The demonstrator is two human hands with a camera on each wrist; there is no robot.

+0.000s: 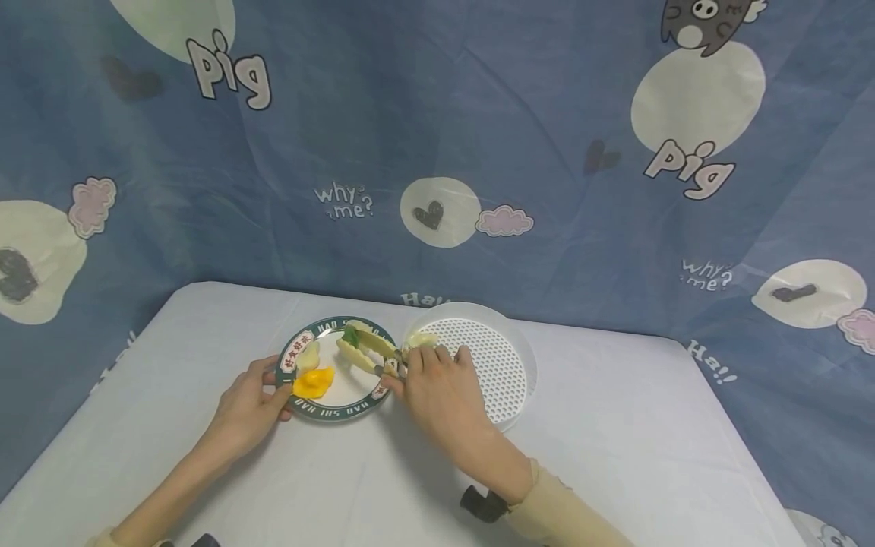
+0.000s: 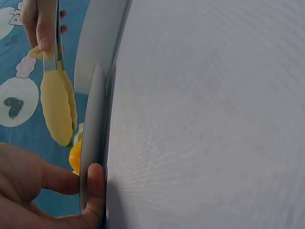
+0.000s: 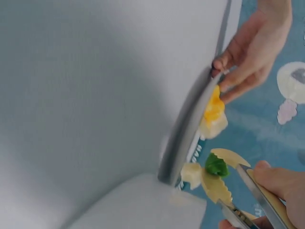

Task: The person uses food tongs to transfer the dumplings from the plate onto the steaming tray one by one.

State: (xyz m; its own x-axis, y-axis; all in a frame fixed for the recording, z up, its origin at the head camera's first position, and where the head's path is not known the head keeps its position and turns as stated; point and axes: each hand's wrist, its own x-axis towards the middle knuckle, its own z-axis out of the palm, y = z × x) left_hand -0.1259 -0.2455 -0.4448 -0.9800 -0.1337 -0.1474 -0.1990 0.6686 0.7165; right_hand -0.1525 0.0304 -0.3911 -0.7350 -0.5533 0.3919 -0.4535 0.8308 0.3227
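Note:
My left hand [image 1: 249,406] pinches the left rim of a plate [image 1: 342,412] with a green lettered border, thumb on top and fingers beneath. My right hand [image 1: 440,387] grips metal tongs [image 2: 57,107] with pale yellow scalloped tips, held over the plate's right half. Between the spread tips shows a small green piece [image 3: 217,164]; whether they squeeze it I cannot tell. A bright yellow-orange piece [image 1: 313,383] and a pale piece [image 1: 307,357] lie on the plate's left side. Another pale piece [image 3: 191,174] sits by the tongs' tips.
Right of the plate stands a round white basket [image 1: 522,346] with a perforated bottom, partly behind my right hand. A pale yellow shape [image 1: 420,339] of unclear kind shows at its left edge. Behind the white-covered table [image 1: 601,425] hangs a blue printed cloth [image 1: 547,228].

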